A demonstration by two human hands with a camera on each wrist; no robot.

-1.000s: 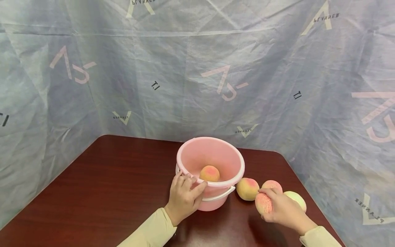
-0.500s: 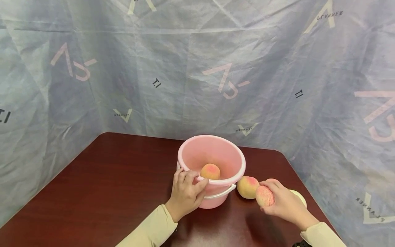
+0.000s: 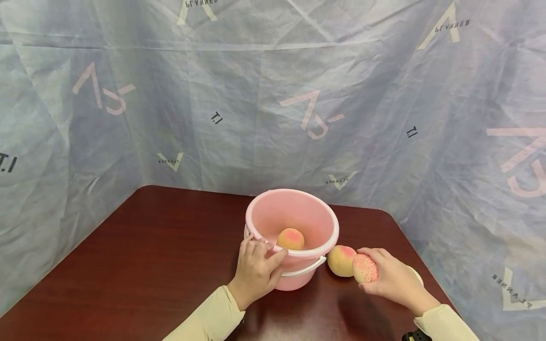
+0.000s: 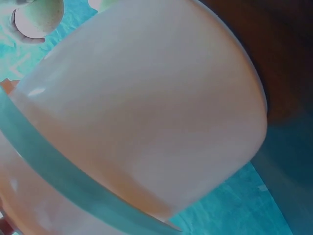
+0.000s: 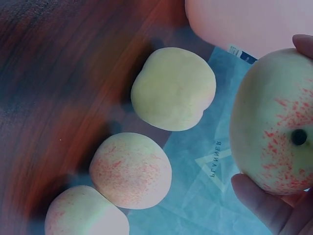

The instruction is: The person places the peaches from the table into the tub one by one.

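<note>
My left hand [image 3: 256, 272] grips the near-left rim of a pink bucket [image 3: 294, 208], which stands upright. A single peach [image 3: 291, 239] lies inside it. In the head view my right hand [image 3: 394, 279] holds a red-speckled peach [image 3: 365, 268] between thumb and fingers, to the right of the bucket. Close up, the right wrist view shows that held peach [image 5: 274, 122] with a dark spot at one end. A yellowish peach [image 3: 341, 260] sits beside the bucket. Two more peaches, a speckled peach [image 5: 131, 170] and a paler peach [image 5: 87, 213], lie behind the right hand, mostly hidden from the head view.
The bucket's white handle [image 3: 304, 269] hangs down against its near side. Everything stands on a dark red-brown table [image 3: 141, 255]. Grey printed cloth [image 3: 239, 94] encloses the back and both sides.
My right hand has lifted the speckled peach slightly off the group and turned it, now covering the peach behind. The left hand keeps its place on the bucket rim.
</note>
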